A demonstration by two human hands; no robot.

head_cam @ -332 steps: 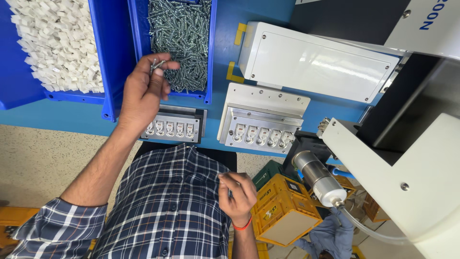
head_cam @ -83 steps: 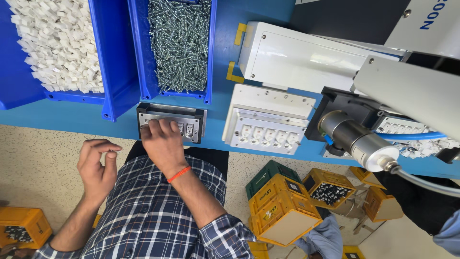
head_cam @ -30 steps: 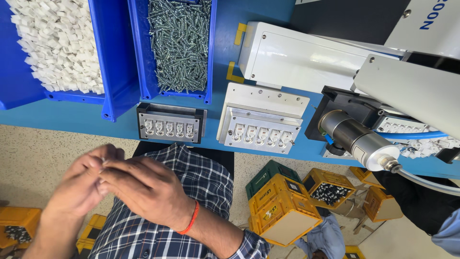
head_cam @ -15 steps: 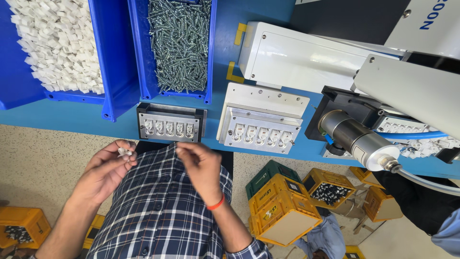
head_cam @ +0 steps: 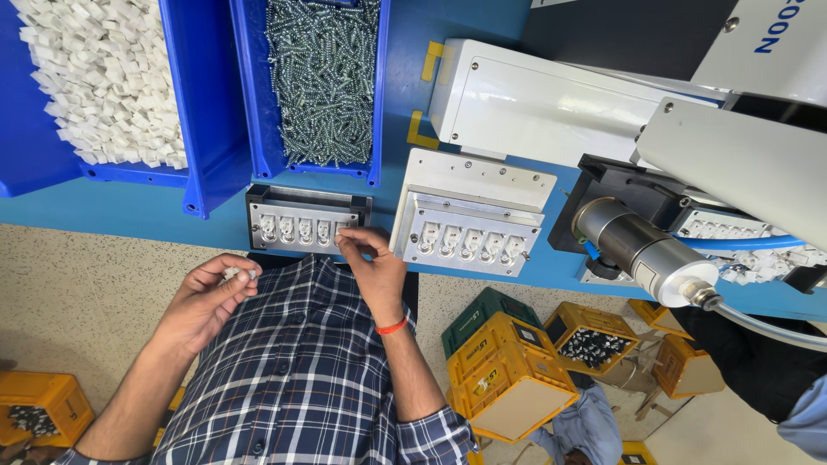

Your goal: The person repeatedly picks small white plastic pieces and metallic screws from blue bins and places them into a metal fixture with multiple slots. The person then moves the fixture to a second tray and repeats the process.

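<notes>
I'm watching through the head camera, which shows everything upside down, so the bench sits at the top. My right hand [head_cam: 372,263] reaches to the dark metal fixture block with a row of pockets [head_cam: 307,220], thumb and forefinger pinched at its rightmost pocket. They seem to be closed on a small white plastic part, but the part itself is hidden by the fingertips. That pocket reads as the last one to fill; the others each show a white piece seated. My left hand [head_cam: 207,297] hovers off the bench over my plaid shirt [head_cam: 293,379], fingers curled around a few small white plastic clips [head_cam: 241,274]. I judge it's holding spare stock close so the right hand can feed from it.

The fixture's long axis runs left-right along the blue bench [head_cam: 103,207] edge, and its pockets stand crosswise to that row. Which way the pinched part points, I can't tell.

Just beside it on the right sits a second, white-lidded fixture with a filled row [head_cam: 469,232], parallel to the first. Behind are a blue bin of white plastic clips [head_cam: 103,77] and a blue bin of silver screws [head_cam: 323,77], both within easy reach. A grey cylindrical motor [head_cam: 642,250] hangs at right.
</notes>
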